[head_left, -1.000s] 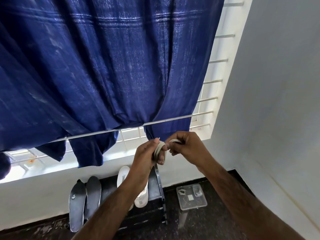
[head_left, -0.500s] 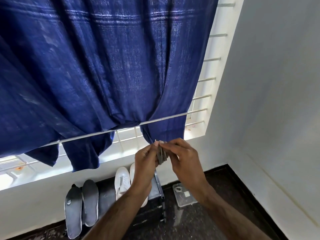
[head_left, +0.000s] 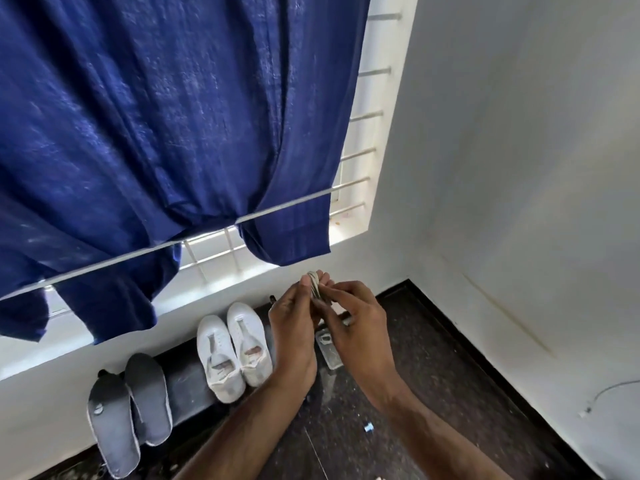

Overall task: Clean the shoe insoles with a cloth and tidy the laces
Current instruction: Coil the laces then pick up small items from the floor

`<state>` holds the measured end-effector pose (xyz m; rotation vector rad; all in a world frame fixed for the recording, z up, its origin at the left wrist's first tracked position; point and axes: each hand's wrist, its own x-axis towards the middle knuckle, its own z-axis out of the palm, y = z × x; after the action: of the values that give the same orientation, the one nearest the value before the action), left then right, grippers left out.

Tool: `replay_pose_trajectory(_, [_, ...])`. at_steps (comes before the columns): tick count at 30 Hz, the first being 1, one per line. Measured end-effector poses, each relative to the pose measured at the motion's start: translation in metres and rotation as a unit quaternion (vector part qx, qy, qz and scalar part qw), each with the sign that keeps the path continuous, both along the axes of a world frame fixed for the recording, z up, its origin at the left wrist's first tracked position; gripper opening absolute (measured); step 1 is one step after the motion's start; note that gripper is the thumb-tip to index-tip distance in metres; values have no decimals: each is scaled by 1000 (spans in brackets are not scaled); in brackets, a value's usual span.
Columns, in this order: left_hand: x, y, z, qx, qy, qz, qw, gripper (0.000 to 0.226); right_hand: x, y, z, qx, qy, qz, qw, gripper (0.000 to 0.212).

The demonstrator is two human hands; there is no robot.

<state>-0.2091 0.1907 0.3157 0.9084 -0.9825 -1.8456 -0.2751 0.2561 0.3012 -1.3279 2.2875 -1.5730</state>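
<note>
A coiled pale shoelace [head_left: 314,283] is pinched between both hands in front of me. My left hand [head_left: 292,327] grips the coil from the left, and my right hand [head_left: 353,320] pinches it from the right. Below the hands, a pair of white shoes [head_left: 233,351] without laces stands on a low dark rack [head_left: 183,382]. Two grey insoles [head_left: 130,407] lean against the wall at the rack's left end. No cloth shows in the frame.
A blue curtain [head_left: 166,116] hangs over a barred window above the shoes. A clear plastic box [head_left: 329,348] lies on the dark floor, partly behind my hands. White walls meet in a corner at the right.
The lace went from an open loop to a tight coil between my hands. The view tilted down, so the shoes and insoles now show fully.
</note>
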Motion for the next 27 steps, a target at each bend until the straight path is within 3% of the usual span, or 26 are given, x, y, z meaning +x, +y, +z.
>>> replay_pose_trajectory(4, [-16, 12, -3, 31, 2, 4, 1000, 24, -18, 9, -4, 43, 0, -10, 999, 34])
replay_pose_trajectory(7, [-37, 18, -3, 33, 2, 10, 999, 22, -42, 8, -4, 61, -15, -15, 998, 25])
replay_pose_trajectory(11, [-80, 25, -13, 20, -31, 6, 999, 23, -92, 11, -6, 62, -150, 3, 987, 14])
replay_pose_trajectory(15, [-141, 38, -29, 28, -70, -8, 997, 25, -157, 23, -23, 65, -222, 40, 972, 23])
replay_pose_trajectory(21, [-219, 56, -50, 53, -106, 25, 993, 26, -244, 33, -43, 122, -265, 116, 949, 24])
replay_pose_trajectory(27, [-246, 63, -75, 80, -119, 61, 988, 26, -280, 25, -72, 139, -290, 112, 940, 15])
